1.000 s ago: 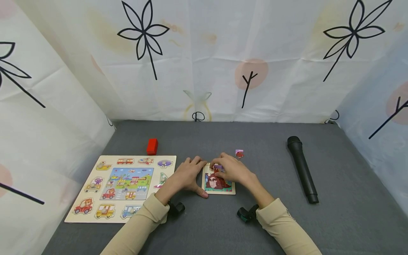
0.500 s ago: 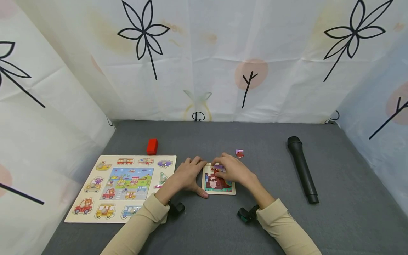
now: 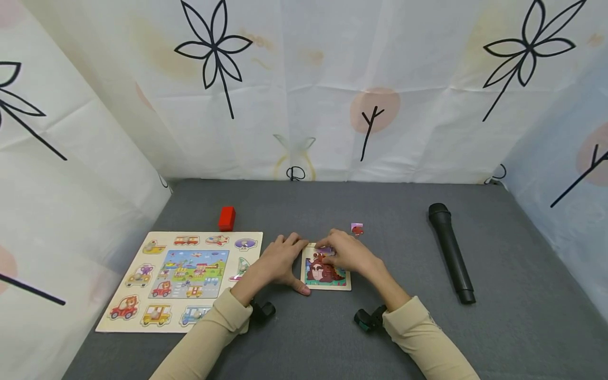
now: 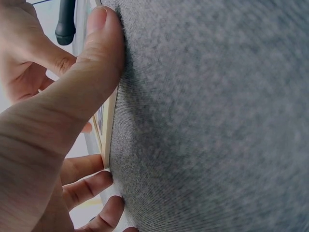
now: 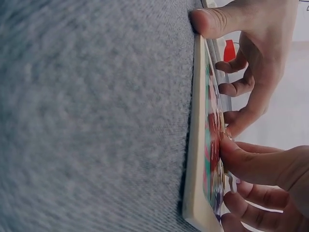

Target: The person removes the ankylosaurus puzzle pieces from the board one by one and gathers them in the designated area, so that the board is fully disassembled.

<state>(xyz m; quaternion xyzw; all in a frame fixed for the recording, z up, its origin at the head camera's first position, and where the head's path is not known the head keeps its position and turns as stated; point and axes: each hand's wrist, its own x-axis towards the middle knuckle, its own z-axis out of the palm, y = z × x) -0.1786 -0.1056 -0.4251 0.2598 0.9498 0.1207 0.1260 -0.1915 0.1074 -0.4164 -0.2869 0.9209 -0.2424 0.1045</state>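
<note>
A small wooden jigsaw board (image 3: pixel 328 287) with a red-brown animal picture lies flat in front of the person. The left hand (image 3: pixel 279 262) holds its left side, with the thumb at the near corner and the index finger at the far one. Over the upper part of the picture, the right hand (image 3: pixel 350 254) pinches a puzzle piece (image 5: pixel 232 182) between thumb and fingers. That piece shows tilted in the right wrist view and is mostly hidden by the fingers. A loose puzzle piece (image 3: pixel 357 228), pink and red, lies just beyond the right hand.
A large wooden vehicle puzzle board (image 3: pixel 138 322) lies at the left, partly under the left forearm. Behind it stands a red block (image 3: pixel 227 218). A black microphone (image 3: pixel 451 253) lies at the right. White patterned cloth (image 3: pixel 304 68) walls the grey table (image 3: pixel 513 295).
The right hand's fingers have shifted very slightly over the upper part of the small board. The left hand and both boards stay put.
</note>
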